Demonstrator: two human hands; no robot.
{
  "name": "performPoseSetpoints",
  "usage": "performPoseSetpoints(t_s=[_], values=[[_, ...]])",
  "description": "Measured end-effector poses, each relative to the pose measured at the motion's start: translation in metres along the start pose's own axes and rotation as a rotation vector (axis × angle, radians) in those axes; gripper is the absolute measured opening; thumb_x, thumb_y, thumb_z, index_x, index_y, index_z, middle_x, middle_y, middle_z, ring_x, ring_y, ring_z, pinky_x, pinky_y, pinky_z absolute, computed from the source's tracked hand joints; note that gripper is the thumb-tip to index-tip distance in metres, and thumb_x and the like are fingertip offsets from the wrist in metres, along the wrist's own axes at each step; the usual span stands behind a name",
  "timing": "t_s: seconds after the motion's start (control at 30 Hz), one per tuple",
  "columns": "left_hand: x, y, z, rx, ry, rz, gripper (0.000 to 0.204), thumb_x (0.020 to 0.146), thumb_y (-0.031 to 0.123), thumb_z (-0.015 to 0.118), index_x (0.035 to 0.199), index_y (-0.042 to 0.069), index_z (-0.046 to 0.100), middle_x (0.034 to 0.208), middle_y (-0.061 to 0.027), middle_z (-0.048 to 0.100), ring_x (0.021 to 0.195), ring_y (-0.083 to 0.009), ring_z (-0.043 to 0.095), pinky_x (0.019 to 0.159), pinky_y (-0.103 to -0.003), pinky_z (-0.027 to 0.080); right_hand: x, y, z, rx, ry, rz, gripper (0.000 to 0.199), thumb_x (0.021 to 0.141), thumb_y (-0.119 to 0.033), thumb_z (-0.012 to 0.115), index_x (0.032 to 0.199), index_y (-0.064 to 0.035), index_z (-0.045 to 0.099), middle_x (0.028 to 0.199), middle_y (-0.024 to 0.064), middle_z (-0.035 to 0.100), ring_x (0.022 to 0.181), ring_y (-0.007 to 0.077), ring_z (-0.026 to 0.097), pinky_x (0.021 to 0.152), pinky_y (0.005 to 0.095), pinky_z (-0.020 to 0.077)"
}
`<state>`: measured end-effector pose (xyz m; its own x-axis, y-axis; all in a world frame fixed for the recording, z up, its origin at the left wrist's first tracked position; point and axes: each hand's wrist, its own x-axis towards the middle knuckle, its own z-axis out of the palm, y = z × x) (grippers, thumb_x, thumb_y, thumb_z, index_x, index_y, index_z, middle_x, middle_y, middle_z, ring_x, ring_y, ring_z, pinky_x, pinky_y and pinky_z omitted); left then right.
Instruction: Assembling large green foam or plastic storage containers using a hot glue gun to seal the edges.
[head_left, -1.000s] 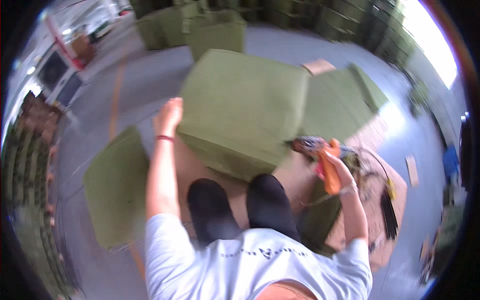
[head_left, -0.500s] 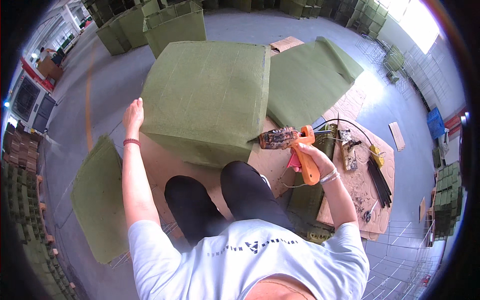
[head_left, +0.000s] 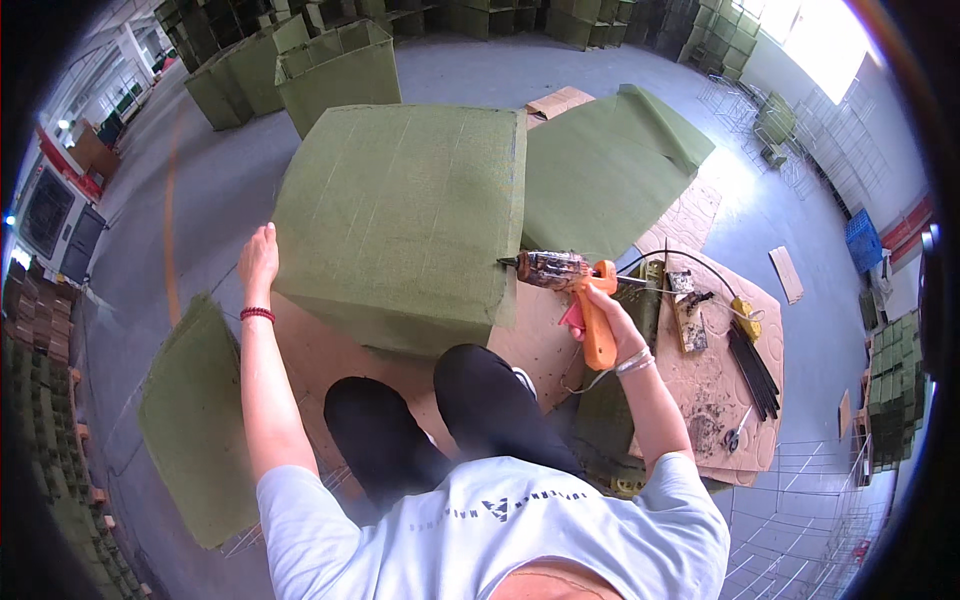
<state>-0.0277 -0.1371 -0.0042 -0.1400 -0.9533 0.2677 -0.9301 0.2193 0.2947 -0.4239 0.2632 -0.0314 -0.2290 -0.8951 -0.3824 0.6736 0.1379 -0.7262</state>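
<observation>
A large box covered in green fabric [head_left: 400,200] stands in front of my knees. My left hand [head_left: 258,258] is closed against its left side, thumb near the top edge and the other fingers partly hidden. In my right hand [head_left: 618,325] is an orange hot glue gun [head_left: 598,335], its barrel dark with residue. The gun's nozzle points left over the box's right edge, near the front corner; whether the tip touches the fabric is unclear. My index finger is by the pink trigger.
Green fabric sheets lie behind the box [head_left: 610,165] and at my left [head_left: 195,430]. On cardboard [head_left: 715,410] at right are black glue sticks [head_left: 755,370], scissors [head_left: 738,430], a stained block [head_left: 688,320] and a yellow power socket [head_left: 747,313]. Wire frames [head_left: 800,510] stand lower right.
The glue gun has moved slightly left and up along the box's right edge, away from the front corner. My left hand stays at the left side. The whole view has shifted a little.
</observation>
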Motion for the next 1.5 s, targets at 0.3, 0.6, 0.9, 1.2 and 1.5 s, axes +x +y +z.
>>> performPoseSetpoints(t_s=[0.3,0.6,0.9,1.2,1.5], values=[[0.000,0.001,-0.002,-0.019,-0.010,0.007,0.047,0.096,0.041,0.030,0.099,0.004,0.059,0.097,-0.0226,0.063,0.094,-0.0422,0.057,0.077,-0.053,0.044,0.053,-0.031,0.005,-0.035,0.038,-0.093,0.036,0.089,-0.039,0.057,0.106,-0.0084,0.049,0.074,0.0082,0.060,0.054,0.0184,0.060,0.048,0.0255,0.0513],[0.002,0.001,-0.002,-0.008,-0.025,-0.001,0.047,0.096,0.041,0.029,0.100,0.005,0.058,0.096,-0.0219,0.063,0.093,-0.0415,0.058,0.076,-0.053,0.044,0.121,-0.061,-0.009,-0.012,0.043,-0.141,0.036,0.086,-0.037,0.062,0.107,-0.0109,0.051,0.076,0.0054,0.059,0.054,0.0176,0.060,0.048,0.0265,0.0530],[-0.003,0.001,-0.004,-0.006,-0.053,-0.038,0.048,0.096,0.041,0.028,0.103,0.004,0.058,0.100,-0.0224,0.062,0.097,-0.0411,0.057,0.079,-0.052,0.044,0.193,-0.100,-0.014,-0.033,-0.004,-0.243,0.036,0.088,-0.037,0.060,0.109,-0.0095,0.050,0.078,0.0103,0.063,0.055,0.0185,0.061,0.048,0.0255,0.0532],[0.000,0.012,-0.002,-0.043,-0.059,-0.005,0.048,0.096,0.042,0.029,0.106,0.005,0.057,0.105,-0.0218,0.061,0.102,-0.0403,0.055,0.084,-0.050,0.044,0.216,-0.126,-0.054,0.263,-0.065,-0.442,0.042,0.086,-0.041,0.062,0.108,-0.0065,0.051,0.078,0.0133,0.064,0.060,0.0233,0.064,0.054,0.0308,0.0573],[0.022,-0.040,0.013,0.042,-0.055,0.040,0.055,0.096,0.047,0.026,0.118,0.006,0.056,0.112,-0.0210,0.059,0.105,-0.0406,0.054,0.086,-0.051,0.042,-0.040,-0.084,-0.108,0.190,0.307,-0.510,0.040,0.086,-0.041,0.061,0.108,-0.0084,0.053,0.082,0.0107,0.065,0.065,0.0210,0.066,0.055,0.0293,0.0579]])
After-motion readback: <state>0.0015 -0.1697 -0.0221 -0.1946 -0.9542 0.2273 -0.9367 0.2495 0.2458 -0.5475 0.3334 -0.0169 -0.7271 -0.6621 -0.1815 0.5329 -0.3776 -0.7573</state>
